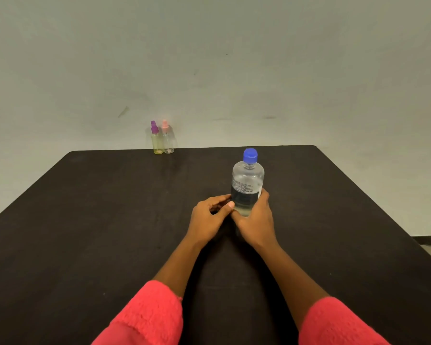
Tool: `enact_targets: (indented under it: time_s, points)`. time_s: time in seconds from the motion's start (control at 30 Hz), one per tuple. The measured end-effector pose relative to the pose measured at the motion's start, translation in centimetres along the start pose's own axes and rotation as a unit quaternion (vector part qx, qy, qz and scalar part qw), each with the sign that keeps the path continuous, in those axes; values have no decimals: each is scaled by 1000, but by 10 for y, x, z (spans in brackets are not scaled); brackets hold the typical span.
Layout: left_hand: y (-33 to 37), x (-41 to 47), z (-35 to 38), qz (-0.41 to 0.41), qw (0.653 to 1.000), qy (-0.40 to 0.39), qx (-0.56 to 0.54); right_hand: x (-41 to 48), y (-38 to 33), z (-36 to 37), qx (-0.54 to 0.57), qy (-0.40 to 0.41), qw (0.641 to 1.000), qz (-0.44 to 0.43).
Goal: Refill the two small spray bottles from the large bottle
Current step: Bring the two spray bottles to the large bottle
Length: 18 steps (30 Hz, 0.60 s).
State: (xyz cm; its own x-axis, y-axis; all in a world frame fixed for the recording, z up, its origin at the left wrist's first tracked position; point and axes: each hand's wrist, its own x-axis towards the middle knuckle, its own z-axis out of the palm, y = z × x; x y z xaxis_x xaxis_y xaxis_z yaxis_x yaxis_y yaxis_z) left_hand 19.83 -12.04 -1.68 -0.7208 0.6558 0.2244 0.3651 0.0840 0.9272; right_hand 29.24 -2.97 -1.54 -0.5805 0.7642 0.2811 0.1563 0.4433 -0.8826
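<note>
The large clear bottle (247, 181) with a blue cap stands upright on the dark table, right of centre, roughly half full of clear liquid. My right hand (255, 220) grips its lower part from the right and front. My left hand (210, 215) sits just left of the bottle's base, fingers curled, thumb tip touching the bottle. Two small spray bottles stand side by side at the table's far edge: one with a purple top (156, 141) and yellowish body, one with a pink top (167, 140) and clear body. Both keep their spray tops on.
The dark table (97, 220) fills the lower view, its far edge against a pale wall. A strip of floor shows at the right beyond the table's edge. Red fuzzy sleeves cover both forearms near the bottom.
</note>
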Motion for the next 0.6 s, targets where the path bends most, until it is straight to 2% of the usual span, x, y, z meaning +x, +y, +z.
enact_targets:
  time_s: [0.5,0.53,0.6]
  points:
    - [1,-12,-5,9,999,2,-37,-18,-5,-3,2,-16,1000,4]
    - [1,-12,-5,13,999,4,-30,-20,-6,-2,6,-3,1000,-1]
    - [0,-11,-4,22,998,49,-18,-28,-12,0,-15,75,996,-44]
